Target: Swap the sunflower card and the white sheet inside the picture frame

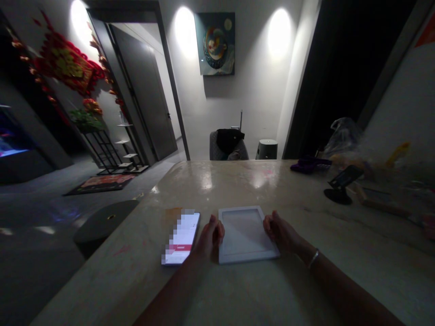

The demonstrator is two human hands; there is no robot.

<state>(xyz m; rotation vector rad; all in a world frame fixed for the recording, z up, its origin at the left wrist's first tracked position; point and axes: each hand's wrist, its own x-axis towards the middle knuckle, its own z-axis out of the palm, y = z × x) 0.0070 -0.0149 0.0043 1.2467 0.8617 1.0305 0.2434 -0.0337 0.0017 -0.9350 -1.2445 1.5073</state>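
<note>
A white-framed tablet (pixel 244 234) lies flat on the pale marble counter (pixel 204 190), with a grey screen facing up. My left hand (pixel 210 237) sits curled over the tablet's left edge, between it and a smartphone (pixel 181 237) whose lit screen is pixelated. My right hand (pixel 279 232), also curled, overlaps the tablet's right edge. A thin bangle circles my right wrist. Neither hand clearly grips anything.
A black phone stand (pixel 341 185), purple cloth (pixel 307 165), a plastic bag (pixel 343 138) and a wooden stick (pixel 380 203) lie towards the counter's right side. A dark round stool (pixel 105 222) stands beyond the left edge. A chair (pixel 228 147) stands past the far edge.
</note>
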